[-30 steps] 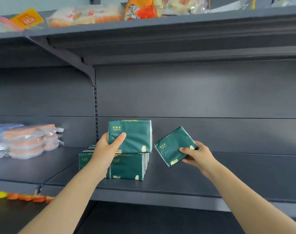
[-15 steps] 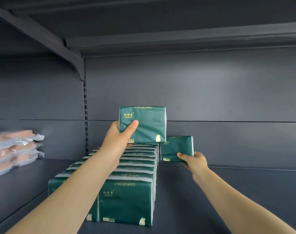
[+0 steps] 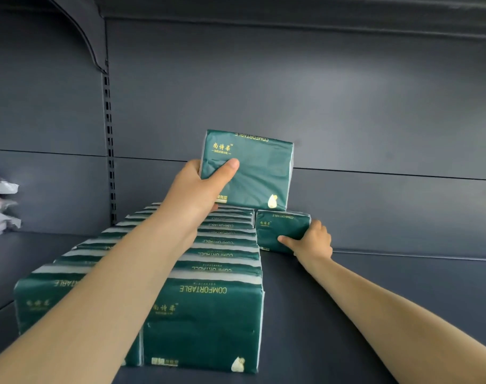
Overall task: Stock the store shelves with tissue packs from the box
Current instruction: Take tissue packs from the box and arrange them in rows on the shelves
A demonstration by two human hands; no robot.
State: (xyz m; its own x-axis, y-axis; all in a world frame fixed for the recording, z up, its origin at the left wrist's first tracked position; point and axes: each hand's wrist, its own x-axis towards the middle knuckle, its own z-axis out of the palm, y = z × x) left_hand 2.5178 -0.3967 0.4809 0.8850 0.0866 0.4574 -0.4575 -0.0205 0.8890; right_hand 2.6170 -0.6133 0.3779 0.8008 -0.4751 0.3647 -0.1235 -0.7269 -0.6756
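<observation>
Two rows of dark green tissue packs [image 3: 208, 309] stand on the grey shelf [image 3: 374, 286], running from the front edge to the back wall. My left hand [image 3: 197, 189] grips another green pack [image 3: 252, 173] upright above the far end of the right row, thumb across its face. My right hand [image 3: 311, 242] holds a third green pack [image 3: 280, 228] standing on the shelf at the back, right beside the right row. The box is out of view.
A slotted upright [image 3: 110, 151] with a bracket divides the back panel on the left. Clear-wrapped packages [image 3: 0, 206] lie at the far left edge. Bare shelf surface spreads to the right of the rows.
The view has moved in closer to the shelf. My right hand has set its pack upright at the back beside the row. My left hand still holds its pack above the rows.
</observation>
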